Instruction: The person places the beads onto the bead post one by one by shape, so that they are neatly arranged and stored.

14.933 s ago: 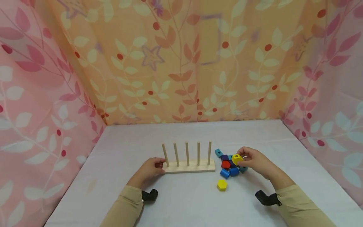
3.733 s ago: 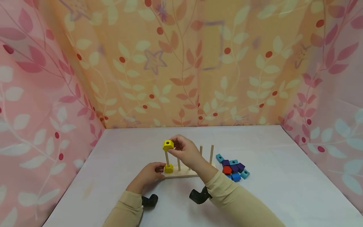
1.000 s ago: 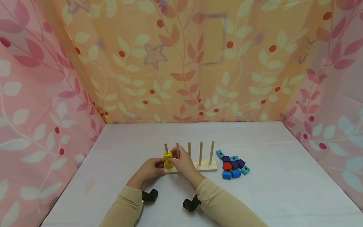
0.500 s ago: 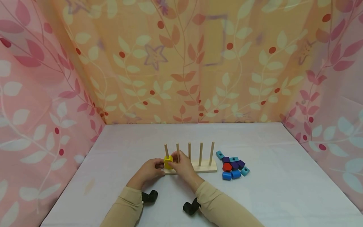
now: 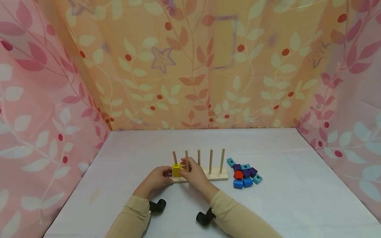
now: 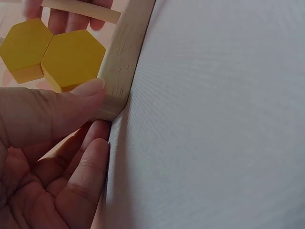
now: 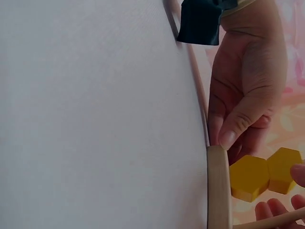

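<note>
A wooden peg stand [image 5: 217,175] with several upright pegs sits mid-table. Two yellow hexagonal beads [image 5: 177,170] are stacked on its leftmost peg, whose top sticks out above them. In the left wrist view the lower yellow bead [image 6: 74,59] lies against the base and touches the upper yellow bead [image 6: 25,47]. My left hand [image 5: 156,180] grips the left end of the base, thumb on top and fingers beneath. My right hand [image 5: 194,174] is just right of the beads, around the second peg, its thumb and fingers spread and slightly apart from the beads, holding nothing.
Right of the stand lies a loose group of beads: a red bead [image 5: 238,175], blue beads [image 5: 247,182], purple beads [image 5: 253,171] and light-blue beads [image 5: 257,179]. A white cloth covers the table [image 5: 143,148]. Patterned curtains [image 5: 190,82] stand behind and at both sides.
The upper yellow bead has gone down the leftmost peg onto the lower one. My right hand has let go of it and drawn slightly right. My left hand keeps its grip on the base.
</note>
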